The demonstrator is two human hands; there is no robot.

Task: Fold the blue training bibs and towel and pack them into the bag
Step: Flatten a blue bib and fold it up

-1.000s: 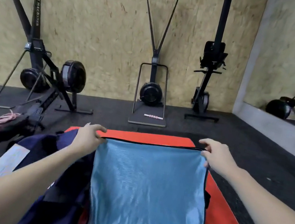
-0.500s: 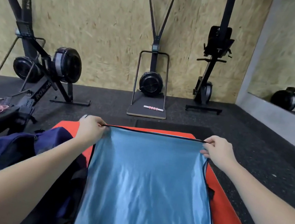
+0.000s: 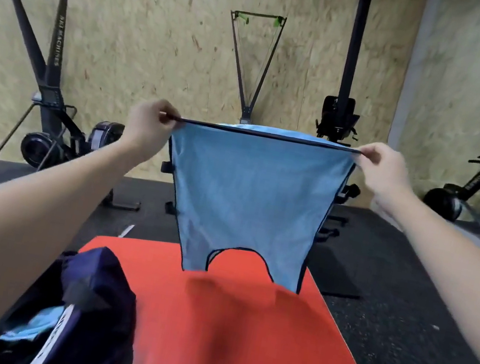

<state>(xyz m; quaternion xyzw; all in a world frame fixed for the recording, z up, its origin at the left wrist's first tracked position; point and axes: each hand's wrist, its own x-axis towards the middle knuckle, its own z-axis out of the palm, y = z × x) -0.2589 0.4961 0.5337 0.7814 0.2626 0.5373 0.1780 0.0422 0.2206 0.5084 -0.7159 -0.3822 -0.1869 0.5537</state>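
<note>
Hanging lengthwise above the red mat (image 3: 237, 335), the blue bib (image 3: 249, 196) has its neck cutout pointing down, lower edge near the mat's far end. The left hand (image 3: 146, 125) and right hand (image 3: 379, 168) each pinch a top corner, hem taut between them. The navy bag (image 3: 88, 309) sits at the mat's left edge.

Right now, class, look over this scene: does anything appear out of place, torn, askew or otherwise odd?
Nothing stands out. The left hand and right hand each pinch a top corner of the blue bib, which hangs level and untorn above the red mat. The navy bag lies at the mat's left edge with blue fabric showing inside.
</note>
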